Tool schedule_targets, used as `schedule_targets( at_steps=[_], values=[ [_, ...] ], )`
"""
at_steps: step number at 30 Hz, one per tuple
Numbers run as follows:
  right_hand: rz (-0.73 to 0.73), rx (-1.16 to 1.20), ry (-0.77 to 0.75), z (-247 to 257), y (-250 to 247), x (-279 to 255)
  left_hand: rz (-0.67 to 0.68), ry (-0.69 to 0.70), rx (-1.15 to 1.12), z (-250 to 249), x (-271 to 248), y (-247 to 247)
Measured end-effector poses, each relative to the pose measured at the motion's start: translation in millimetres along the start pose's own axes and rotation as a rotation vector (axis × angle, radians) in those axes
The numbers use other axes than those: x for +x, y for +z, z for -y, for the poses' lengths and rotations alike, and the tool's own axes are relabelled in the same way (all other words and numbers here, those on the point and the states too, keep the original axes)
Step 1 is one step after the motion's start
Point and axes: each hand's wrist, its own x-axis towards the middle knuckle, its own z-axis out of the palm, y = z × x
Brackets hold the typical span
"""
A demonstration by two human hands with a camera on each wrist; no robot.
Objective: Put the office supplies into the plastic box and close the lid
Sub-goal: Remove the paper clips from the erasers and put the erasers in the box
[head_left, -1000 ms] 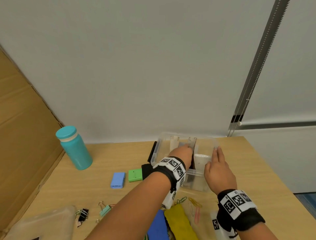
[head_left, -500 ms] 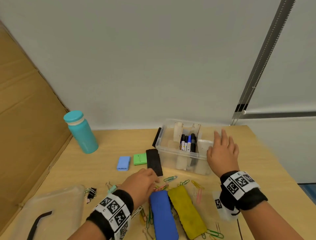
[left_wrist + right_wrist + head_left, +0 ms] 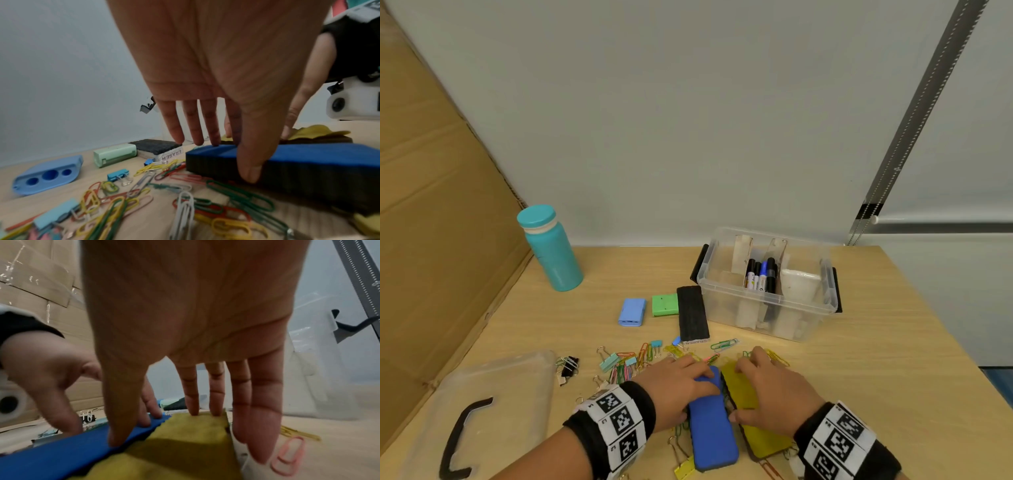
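Two felt erasers lie side by side at the near edge. My left hand grips the blue eraser, with the thumb on its felt side and the fingers over its top. My right hand grips the yellow eraser, thumb in the seam between the two, outer fingers down its right edge. The clear plastic box stands open behind them with markers upright inside. Its lid lies at the near left.
A black eraser, a green block and a blue sharpener lie left of the box. Coloured paper clips and binder clips are scattered around my hands. A teal bottle stands far left by a cardboard wall.
My left hand left the box, came back to the near edge and settled on the blue eraser. My right hand left the box's rim and came down onto the yellow eraser.
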Motion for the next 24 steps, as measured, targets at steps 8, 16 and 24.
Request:
schedule_targets(
  at_steps=[8, 16, 24],
  values=[
    [0.025, 0.065, 0.056, 1.5, 5.5, 7.3, 0.067, -0.011, 0.079, -4.4, 10.8, 1.5],
    [0.011, 0.369, 0.043, -8.5, -16.0, 5.7, 0.014, -0.041, -0.053, 4.7, 8.7, -2.5],
    [-0.132, 1.07, -0.038, -28.9, -56.9, -0.8, -0.229, -0.195, -0.791, 36.7, -19.1, -14.9]
  ],
)
